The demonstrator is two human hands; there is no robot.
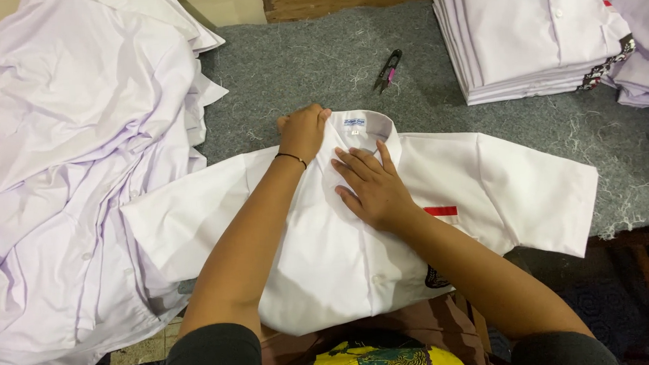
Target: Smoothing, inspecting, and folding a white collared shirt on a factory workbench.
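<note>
A white short-sleeved shirt (514, 189) lies spread face up on the grey felt table (312, 66), collar pointing away from me. My left hand (304, 131) is closed on the left side of the collar, a thin black band on its wrist. Flat on the shirt front just below the collar rests my right hand (372, 186), fingers spread. A small red and white patch (441, 211) shows on the chest beside my right forearm.
A loose heap of white shirts (76, 171) fills the left side. A neat stack of folded white shirts (529, 35) stands at the back right. Small black thread snips (387, 71) lie behind the collar. The table's near edge drops off at lower right.
</note>
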